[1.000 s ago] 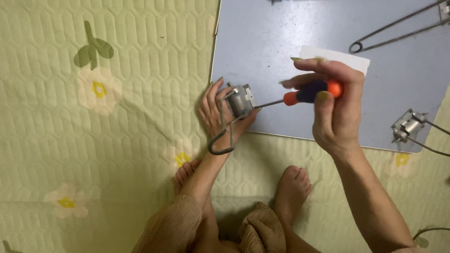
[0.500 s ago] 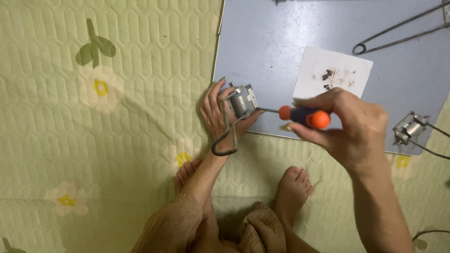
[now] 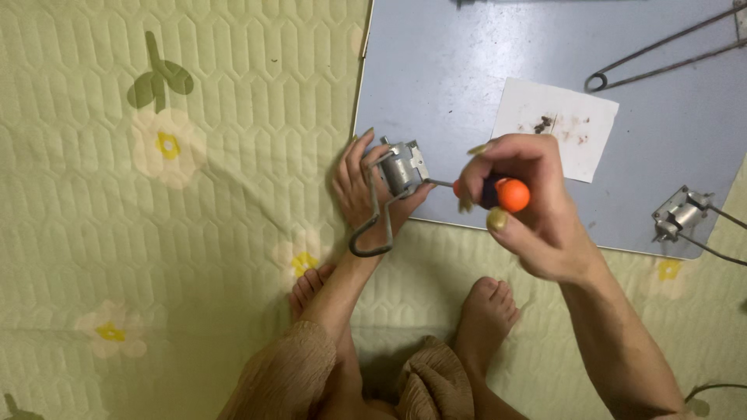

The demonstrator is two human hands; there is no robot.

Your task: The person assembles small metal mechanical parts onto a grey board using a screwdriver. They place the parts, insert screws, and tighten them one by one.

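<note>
Head view, the only one.

Step in hand, as I read it: driving a screw on the small metal part (image 3: 405, 167) with the screwdriver (image 3: 498, 193). To do it well, I judge the shaft should stay in line with the screw, the push kept steady along it, and the part pinned hard so it cannot twist off the board edge.

Left hand (image 3: 366, 190): palm down, fingers closed round the metal part, pressing it at the near edge of the grey board (image 3: 467, 70). A bent wire loop (image 3: 369, 233) hangs from the part, on the wrist side of that grip.

Right hand (image 3: 529, 210): fingers and thumb pinched round the orange-and-black handle, wrist cocked, forearm coming up from lower right. Shaft runs from the grip toward the left hand; the tip is hidden at the part.

Beyond the right grip: white paper (image 3: 556, 136) with dark specks. Further out, a second metal part (image 3: 681, 214) and long wire tongs (image 3: 661, 54)
</note>
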